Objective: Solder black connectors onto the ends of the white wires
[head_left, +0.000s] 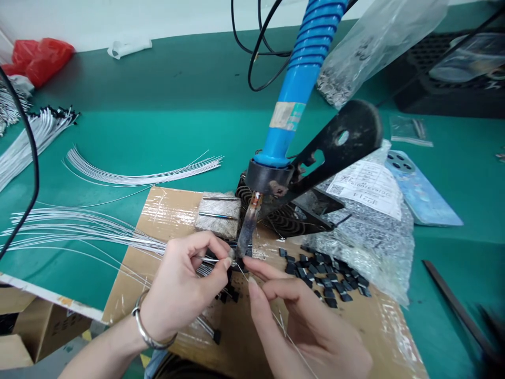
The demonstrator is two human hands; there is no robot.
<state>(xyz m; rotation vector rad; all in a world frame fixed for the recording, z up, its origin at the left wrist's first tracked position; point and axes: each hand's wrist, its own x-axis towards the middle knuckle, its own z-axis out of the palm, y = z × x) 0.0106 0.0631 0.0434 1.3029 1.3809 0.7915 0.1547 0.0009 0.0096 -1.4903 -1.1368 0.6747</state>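
Note:
My left hand (pixel 185 287) pinches the end of a white wire just left of a soldering iron (pixel 286 131) tip. The iron has a blue ribbed handle and points down in a black metal bracket (pixel 339 142). Between the thumb and fingers of my right hand (pixel 300 321) runs a thin strand of solder wire (pixel 292 343), its end close to the tip. The exact contact at the tip is too small to make out. A bundle of white wires (pixel 102 231) extends left from behind my left hand. More wires with black ends (pixel 209 329) lie beneath my hands.
Small black connectors (pixel 327 276) are scattered on the cardboard (pixel 161 210). A tip-cleaning pad (pixel 216 223) and a round black fan (pixel 280 218) sit behind my hands. At right are a bubble-wrap bag (pixel 371 237), phone (pixel 422 187) and tweezers (pixel 453 300). Another wire bundle (pixel 138 176) lies left.

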